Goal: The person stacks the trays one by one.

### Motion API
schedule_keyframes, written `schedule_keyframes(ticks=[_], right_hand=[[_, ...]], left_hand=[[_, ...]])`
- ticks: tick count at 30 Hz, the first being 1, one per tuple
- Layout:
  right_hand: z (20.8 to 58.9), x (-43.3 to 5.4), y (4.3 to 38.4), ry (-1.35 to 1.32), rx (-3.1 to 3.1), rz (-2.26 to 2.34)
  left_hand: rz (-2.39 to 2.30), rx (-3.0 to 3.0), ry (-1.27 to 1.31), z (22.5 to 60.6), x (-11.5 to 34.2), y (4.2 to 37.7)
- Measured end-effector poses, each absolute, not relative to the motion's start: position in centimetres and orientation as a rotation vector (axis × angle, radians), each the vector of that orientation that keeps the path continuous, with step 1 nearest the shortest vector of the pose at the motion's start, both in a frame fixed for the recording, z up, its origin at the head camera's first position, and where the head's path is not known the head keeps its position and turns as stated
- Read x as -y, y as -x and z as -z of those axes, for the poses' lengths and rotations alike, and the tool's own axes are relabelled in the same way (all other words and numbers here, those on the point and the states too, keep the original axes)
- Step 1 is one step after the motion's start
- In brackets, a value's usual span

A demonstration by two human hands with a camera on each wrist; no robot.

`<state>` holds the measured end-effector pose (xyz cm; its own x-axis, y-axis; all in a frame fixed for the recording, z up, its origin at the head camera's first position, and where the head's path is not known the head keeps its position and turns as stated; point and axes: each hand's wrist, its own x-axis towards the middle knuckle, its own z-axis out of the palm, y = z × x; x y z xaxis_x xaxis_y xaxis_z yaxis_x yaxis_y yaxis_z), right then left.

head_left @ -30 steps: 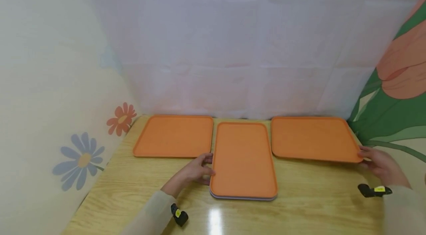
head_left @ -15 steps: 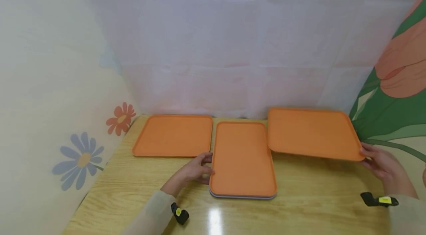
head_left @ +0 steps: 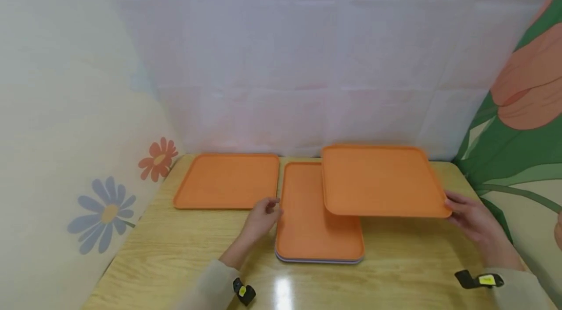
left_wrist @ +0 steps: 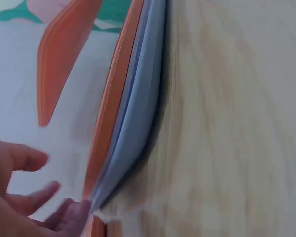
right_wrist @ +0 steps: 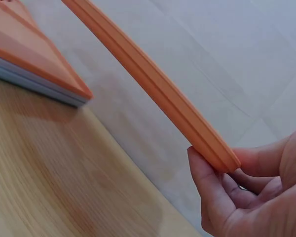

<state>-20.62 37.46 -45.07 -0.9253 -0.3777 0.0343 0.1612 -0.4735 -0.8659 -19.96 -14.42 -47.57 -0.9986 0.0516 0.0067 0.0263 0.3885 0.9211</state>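
Observation:
My right hand [head_left: 476, 224] pinches the right end of an orange tray [head_left: 382, 181], thumb on one face and fingers on the other in the right wrist view. The tray is raised off the table, its left part overlapping the middle stack in the head view. That stack has an orange tray [head_left: 307, 237] on top and grey-blue trays [left_wrist: 138, 113] beneath. Beside the stack's left edge is my left hand [head_left: 261, 220]; in the left wrist view its fingers are spread and relaxed, fingertips right at the stack's rim, gripping nothing.
Another orange tray [head_left: 228, 181] lies crosswise at the back left of the wooden table [head_left: 175, 251]. A pale sheet [head_left: 263, 56] hangs behind the table. Walls with painted flowers [head_left: 527, 90] stand on both sides.
My right hand has lifted the right-hand orange tray off the table and carried it left, partly over the middle stack. My left hand's thumb has moved up and away from the stack's edge.

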Motion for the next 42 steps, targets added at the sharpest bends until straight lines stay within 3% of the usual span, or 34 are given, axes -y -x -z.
schedule_keyframes(ticks=[7, 24, 37, 42], right_hand=[[45.1, -34.3, 20.7, 0.228, -1.536, 2.403], [46.0, -30.6, 20.9, 0.186, -1.596, 2.341], [45.4, -29.3, 20.9, 0.13, -1.798, 2.226], [45.0, -28.5, 20.4, 0.137, -1.609, 2.366]], left_hand=[[-2.193, -2.116, -0.124, 45.8, 12.3, 19.7], [-2.143, -1.931, 0.025, 45.8, 12.5, 20.3], [-2.139, -1.888, 0.019, 46.4, 13.9, 20.4], [-2.219, -1.793, -0.054, 46.4, 14.3, 20.3]])
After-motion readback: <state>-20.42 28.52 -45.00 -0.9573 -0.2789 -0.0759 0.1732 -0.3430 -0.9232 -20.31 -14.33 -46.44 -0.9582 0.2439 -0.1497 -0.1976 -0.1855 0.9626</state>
